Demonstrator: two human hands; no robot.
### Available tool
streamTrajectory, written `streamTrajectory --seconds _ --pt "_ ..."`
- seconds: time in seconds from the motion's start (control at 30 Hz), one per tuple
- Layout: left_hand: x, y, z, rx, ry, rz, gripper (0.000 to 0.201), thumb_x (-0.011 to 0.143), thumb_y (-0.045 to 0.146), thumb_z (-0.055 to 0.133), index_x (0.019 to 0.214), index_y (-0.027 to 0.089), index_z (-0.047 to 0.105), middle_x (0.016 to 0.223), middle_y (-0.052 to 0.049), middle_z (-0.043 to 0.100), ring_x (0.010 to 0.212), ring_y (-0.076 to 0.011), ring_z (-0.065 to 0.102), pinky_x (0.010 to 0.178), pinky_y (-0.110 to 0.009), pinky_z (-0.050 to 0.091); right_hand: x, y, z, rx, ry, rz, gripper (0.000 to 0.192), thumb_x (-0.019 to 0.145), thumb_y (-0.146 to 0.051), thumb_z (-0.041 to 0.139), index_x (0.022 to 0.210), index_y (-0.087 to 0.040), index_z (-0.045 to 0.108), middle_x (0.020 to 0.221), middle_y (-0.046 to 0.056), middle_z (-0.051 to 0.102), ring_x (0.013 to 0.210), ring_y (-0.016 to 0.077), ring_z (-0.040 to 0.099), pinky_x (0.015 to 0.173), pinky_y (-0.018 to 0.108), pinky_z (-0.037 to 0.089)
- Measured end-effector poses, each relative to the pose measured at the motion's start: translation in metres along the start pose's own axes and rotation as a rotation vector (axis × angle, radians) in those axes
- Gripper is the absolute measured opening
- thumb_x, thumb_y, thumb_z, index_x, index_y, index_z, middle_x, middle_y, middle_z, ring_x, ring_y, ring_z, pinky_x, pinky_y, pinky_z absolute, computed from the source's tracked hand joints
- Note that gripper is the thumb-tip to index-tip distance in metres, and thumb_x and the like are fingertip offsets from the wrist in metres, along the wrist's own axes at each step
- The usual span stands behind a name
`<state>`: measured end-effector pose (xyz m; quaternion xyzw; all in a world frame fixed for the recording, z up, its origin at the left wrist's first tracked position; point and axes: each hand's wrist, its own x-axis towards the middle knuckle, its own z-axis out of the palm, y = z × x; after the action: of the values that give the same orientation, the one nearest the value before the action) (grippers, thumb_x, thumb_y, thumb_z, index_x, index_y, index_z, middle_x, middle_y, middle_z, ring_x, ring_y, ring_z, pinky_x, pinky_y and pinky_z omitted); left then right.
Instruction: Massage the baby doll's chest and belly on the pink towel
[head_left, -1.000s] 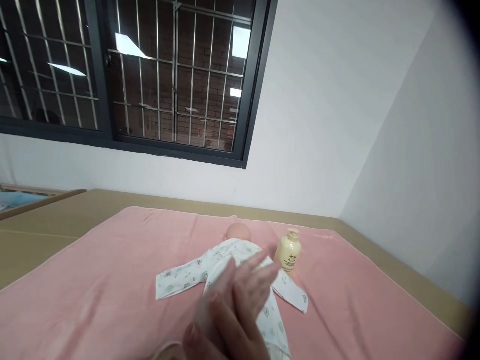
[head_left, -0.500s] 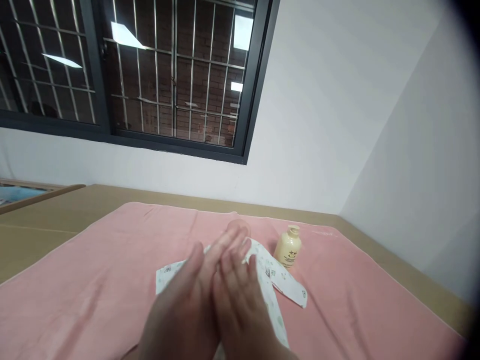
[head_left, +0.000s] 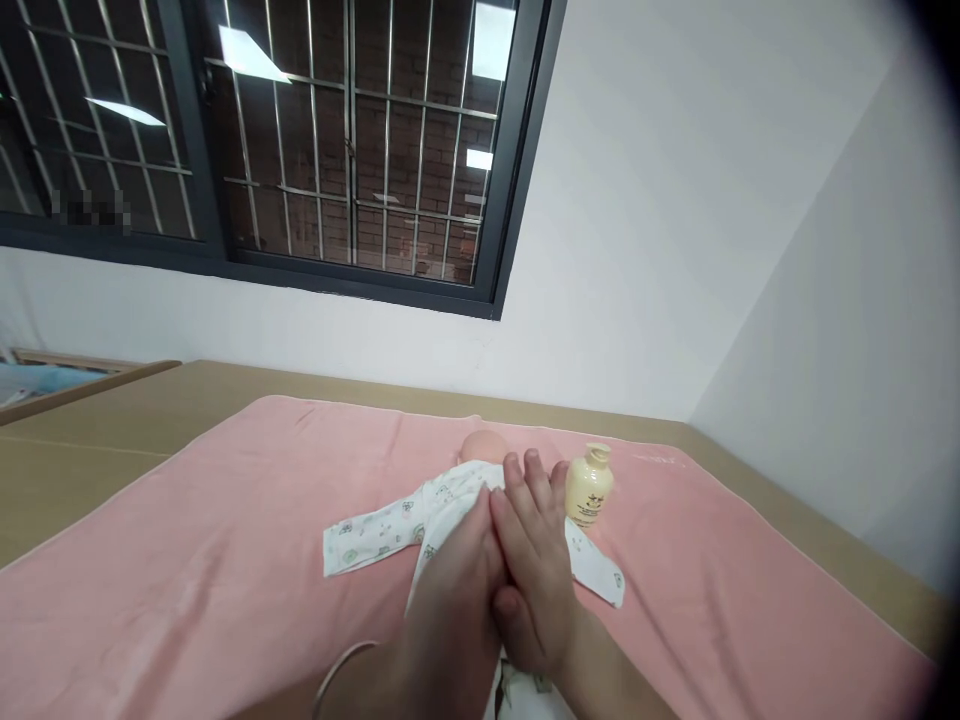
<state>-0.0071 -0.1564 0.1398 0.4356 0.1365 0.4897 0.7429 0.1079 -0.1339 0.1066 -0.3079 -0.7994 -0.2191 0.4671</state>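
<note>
My left hand and my right hand press against each other, palm to palm, in the middle of the view. The right fingers are stretched out, pointing up and away from me. Most of the left fingers are hidden behind the right hand, but that hand looks flat too. Nothing shows between them. Beneath and beyond lies what looks like a baby doll, its rounded head at the far end, in a white printed long-sleeved garment. The hands cover the middle of it. A pale yellow bottle stands just right of my right hand.
A pink blanket covers much of the wooden tabletop. White walls rise behind and to the right. A dark-framed window with metal bars is above. At far left is a wooden-edged compartment holding something blue.
My joined hands have shifted right and slid over each other, the right palm now lying across the left. More of the doll's head and left-side sleeve shows. The view has tilted slightly.
</note>
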Motion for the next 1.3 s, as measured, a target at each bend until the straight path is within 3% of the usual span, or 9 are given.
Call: streamTrajectory --seconds 0.17,0.3,0.53,0.73,0.83,0.93,1.03,1.13,1.3 --pt "0.019 0.035 -0.008 -0.153 -0.021 -0.046 0.064 0.095 0.058 0.027 0.143 0.018 0.041 0.151 -0.006 0.039 0.147 -0.0236 0.015 0.122 -0.043 0.006 -0.012 -0.03 0.02 0.03 -0.068 0.091 0.067 0.098 -0.042 0.026 0.153 -0.007 0.008 0.158 0.017 0.012 0.144 0.0378 0.011 0.113 0.062 0.018" --pt "0.042 0.025 -0.02 -0.067 -0.025 0.026 0.065 0.094 0.058 0.023 0.145 0.019 0.037 0.153 -0.007 0.036 0.147 -0.023 0.016 0.121 -0.043 0.008 -0.01 -0.041 0.022 0.11 -0.117 0.036 0.076 0.095 -0.048 0.037 0.152 -0.007 0.008 0.157 0.018 0.018 0.144 0.0363 0.016 0.114 0.057 0.023" --pt "0.049 -0.026 -0.011 0.253 0.114 -0.026 0.053 0.088 0.055 0.04 0.132 0.03 0.054 0.145 0.001 0.047 0.143 -0.0288 0.026 0.119 -0.048 0.021 0.004 0.019 0.021 0.238 -0.132 0.116 0.054 0.1 -0.042 0.017 0.15 -0.024 0.022 0.159 0.008 0.014 0.146 0.0334 0.007 0.112 0.066 0.004" --pt "0.043 0.005 -0.022 0.083 0.122 -0.219 0.054 0.088 0.055 0.034 0.116 0.018 0.062 0.129 -0.013 0.06 0.127 -0.0291 0.051 0.11 -0.048 0.037 -0.021 0.066 0.034 0.054 -0.173 0.23 0.053 0.1 -0.037 0.022 0.152 -0.029 0.014 0.16 0.006 0.008 0.147 0.0296 0.004 0.112 0.066 -0.001" --pt "0.058 0.009 -0.047 0.037 0.295 -0.06 0.035 0.085 0.041 0.044 0.098 0.015 0.064 0.116 -0.016 0.066 0.117 -0.0279 0.058 0.104 -0.045 0.042 -0.037 0.075 0.041 -0.002 -0.244 0.405 0.055 0.099 -0.033 0.031 0.152 -0.021 0.019 0.159 0.011 0.013 0.147 0.0273 0.008 0.115 0.061 0.008" --pt "0.08 -0.008 -0.074 0.333 0.46 0.26 0.024 0.082 0.033 0.051 0.092 0.016 0.065 0.109 -0.01 0.069 0.116 -0.0252 0.058 0.104 -0.039 0.041 -0.041 0.066 0.044 0.037 -0.441 0.479 0.047 0.097 -0.026 0.035 0.142 -0.018 0.042 0.155 0.011 0.027 0.145 0.025 0.019 0.117 0.055 0.015" --pt "0.095 -0.033 -0.094 0.625 0.423 0.172 0.023 0.079 0.03 0.053 0.093 0.017 0.065 0.104 -0.009 0.07 0.109 -0.0258 0.061 0.098 -0.039 0.044 -0.035 0.052 0.042 0.163 -0.633 0.389 0.045 0.094 -0.023 0.043 0.138 -0.025 0.049 0.153 0.005 0.034 0.144 0.0228 0.023 0.118 0.05 0.017" --pt "0.097 -0.053 -0.106 0.869 0.436 0.177 0.027 0.081 0.029 0.049 0.1 0.017 0.065 0.109 -0.01 0.069 0.106 -0.0249 0.061 0.097 -0.04 0.044 -0.032 0.053 0.042 0.223 -0.674 0.378 0.05 0.093 -0.023 0.044 0.142 -0.03 0.042 0.153 0.0 0.034 0.144 0.0212 0.022 0.118 0.049 0.015" --pt "0.089 -0.065 -0.11 1.179 0.407 0.275 0.031 0.088 0.031 0.042 0.106 0.019 0.065 0.116 -0.01 0.066 0.114 -0.0252 0.056 0.105 -0.042 0.038 -0.045 0.075 0.052 0.08 -0.666 0.609 0.05 0.1 -0.04 0.029 0.145 -0.021 0.04 0.153 0.006 0.033 0.144 0.024 0.022 0.117 0.05 0.019"
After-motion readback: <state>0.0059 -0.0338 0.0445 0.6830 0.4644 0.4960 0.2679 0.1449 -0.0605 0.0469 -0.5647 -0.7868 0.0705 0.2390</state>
